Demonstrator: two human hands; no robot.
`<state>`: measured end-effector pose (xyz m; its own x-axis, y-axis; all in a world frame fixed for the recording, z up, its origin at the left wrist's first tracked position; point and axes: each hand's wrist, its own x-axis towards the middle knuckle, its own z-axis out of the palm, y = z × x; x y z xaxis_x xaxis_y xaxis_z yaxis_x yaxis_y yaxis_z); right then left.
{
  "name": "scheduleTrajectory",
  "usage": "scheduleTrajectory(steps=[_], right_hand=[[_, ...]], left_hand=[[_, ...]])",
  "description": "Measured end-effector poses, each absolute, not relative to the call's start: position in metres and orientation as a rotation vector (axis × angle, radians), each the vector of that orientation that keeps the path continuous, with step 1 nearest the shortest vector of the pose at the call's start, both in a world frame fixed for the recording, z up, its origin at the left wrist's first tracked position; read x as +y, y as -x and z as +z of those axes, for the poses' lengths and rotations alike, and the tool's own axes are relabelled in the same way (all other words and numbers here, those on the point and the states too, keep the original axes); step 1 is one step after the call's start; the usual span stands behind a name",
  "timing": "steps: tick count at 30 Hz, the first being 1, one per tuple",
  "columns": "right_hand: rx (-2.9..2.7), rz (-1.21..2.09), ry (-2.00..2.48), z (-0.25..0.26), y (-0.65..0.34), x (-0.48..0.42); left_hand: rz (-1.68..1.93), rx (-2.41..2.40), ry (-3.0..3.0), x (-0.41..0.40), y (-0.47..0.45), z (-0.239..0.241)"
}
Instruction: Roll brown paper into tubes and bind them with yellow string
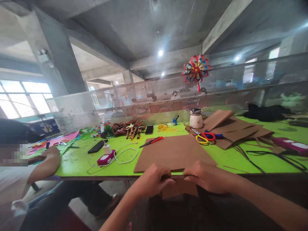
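Observation:
At the table's front edge, my left hand (156,180) and my right hand (204,177) pinch the top edge of a small piece of brown paper (179,188), which hangs down between them. The fingers of both hands are closed on it, and its upper edge looks folded or rolled. Just beyond lies a large brown paper sheet (173,152), flat on the green table (79,163). A red-handled craft knife or pen-like tool (151,141) rests on the sheet's upper left. Scissors with red and yellow handles (204,138) lie at its upper right corner.
A purple power strip (106,158) with a white charger and cable sits left, near a black phone (97,146). Brown paper sheets (231,126) pile up at right beside a white jug (196,118). Black cables (276,154) cross the right side. A co-worker's arm (49,162) reaches in at left.

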<state>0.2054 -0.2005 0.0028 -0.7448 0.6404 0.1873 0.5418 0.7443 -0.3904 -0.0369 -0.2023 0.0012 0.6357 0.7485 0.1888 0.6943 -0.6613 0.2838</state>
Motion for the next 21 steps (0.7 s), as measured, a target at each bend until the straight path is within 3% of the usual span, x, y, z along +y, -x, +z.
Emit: scheduleTrajectory(steps=[9,16,21], right_hand=[[-2.577,0.557,0.853,0.015,-0.21,-0.21],[-2.248,1.212,0.771,0.01,-0.223,-0.201],[-2.001,1.213,0.472,0.016,-0.217,-0.194]], left_hand=[[0.717,1.14,-2.411,-0.212,0.044,0.008],[0.856,0.976,-2.117,-0.216,0.053,0.014],[0.974,0.806,-1.554,-0.213,0.046,-0.005]])
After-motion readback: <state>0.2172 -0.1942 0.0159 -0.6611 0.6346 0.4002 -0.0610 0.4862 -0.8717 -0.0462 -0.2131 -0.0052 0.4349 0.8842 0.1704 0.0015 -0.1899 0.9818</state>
